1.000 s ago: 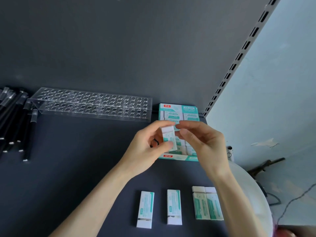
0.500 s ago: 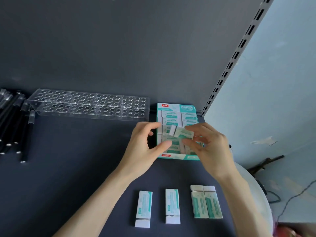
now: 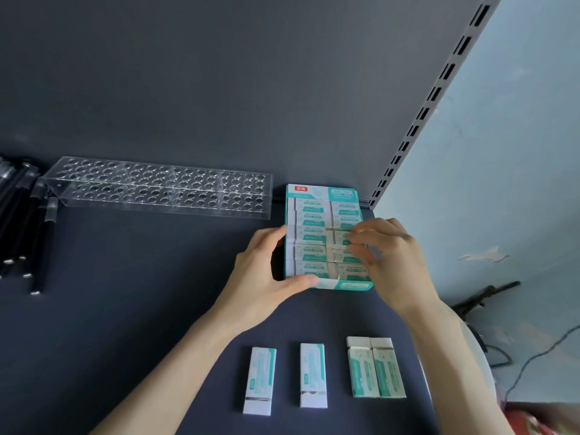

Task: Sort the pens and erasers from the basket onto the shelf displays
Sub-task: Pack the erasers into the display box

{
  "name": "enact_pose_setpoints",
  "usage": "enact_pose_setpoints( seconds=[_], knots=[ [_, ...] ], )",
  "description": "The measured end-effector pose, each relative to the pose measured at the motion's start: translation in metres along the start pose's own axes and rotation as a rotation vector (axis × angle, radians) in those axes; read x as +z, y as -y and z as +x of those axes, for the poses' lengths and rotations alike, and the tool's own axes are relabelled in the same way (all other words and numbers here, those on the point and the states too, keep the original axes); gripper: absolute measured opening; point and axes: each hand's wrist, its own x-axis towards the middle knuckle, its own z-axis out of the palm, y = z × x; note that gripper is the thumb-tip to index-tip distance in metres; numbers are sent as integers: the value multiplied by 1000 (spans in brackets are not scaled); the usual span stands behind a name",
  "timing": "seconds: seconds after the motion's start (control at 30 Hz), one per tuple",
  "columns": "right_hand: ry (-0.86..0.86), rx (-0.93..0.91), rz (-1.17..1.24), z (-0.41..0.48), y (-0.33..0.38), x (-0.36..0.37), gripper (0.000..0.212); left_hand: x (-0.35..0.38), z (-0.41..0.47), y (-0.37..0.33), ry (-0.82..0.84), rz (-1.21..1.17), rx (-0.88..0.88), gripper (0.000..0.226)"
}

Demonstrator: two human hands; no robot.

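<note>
A teal eraser box (image 3: 314, 196) stands at the back right of the dark shelf, packed with two columns of white and teal erasers. My left hand (image 3: 266, 277) holds its left front corner, thumb along the front edge and fingers on the left side. My right hand (image 3: 392, 262) reaches in from the right. Its fingertips and thumb pinch an eraser (image 3: 340, 241) lying in the right column. Several loose erasers (image 3: 313, 375) lie in a row near the shelf's front edge. A clear acrylic pen holder (image 3: 157, 186) with many holes stands to the left. Black pens (image 3: 34, 221) lie beside it.
The dark back panel rises right behind the box and the holder. A slotted metal upright (image 3: 417, 120) marks the shelf's right end, with a pale wall beyond. A white rounded rim (image 3: 480, 356) shows under my right forearm, and cables lie on the floor.
Both hands have come down from above the box. The eraser that they held up has gone into the right column, and my left hand has taken hold of the box.
</note>
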Motion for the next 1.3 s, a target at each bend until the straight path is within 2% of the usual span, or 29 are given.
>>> enact_pose_setpoints(
  seconds=[0.17,0.3,0.47,0.6,0.73,0.83,0.9,1.03,1.17,1.3],
  knots=[
    [-40,58,-63,2,2,3,13,1,0,-1,-5,1,-7,81],
    [7,112,-87,1,3,1,15,0,-5,-9,-45,38,19,73],
    [-63,198,178,-19,18,-22,15,1,-30,-22,-158,148,161,58],
    [-19,255,353,-58,28,-41,9,8,-61,-24,-65,247,222,45],
    [104,302,389,-100,22,-50,16,25,-95,-22,-54,454,273,48],
    [247,287,325,-122,15,-49,44,35,-110,-21,-134,642,246,56],
    [306,220,257,-130,10,-47,54,42,-117,-24,-179,698,208,56],
    [286,205,285,-133,9,-49,43,48,-124,-31,-226,637,144,45],
    [264,226,515,-138,16,-55,42,57,-133,-48,-291,512,97,43],
    [211,239,869,-138,22,-61,41,70,-143,-66,-358,8,-51,41]
  ],
)
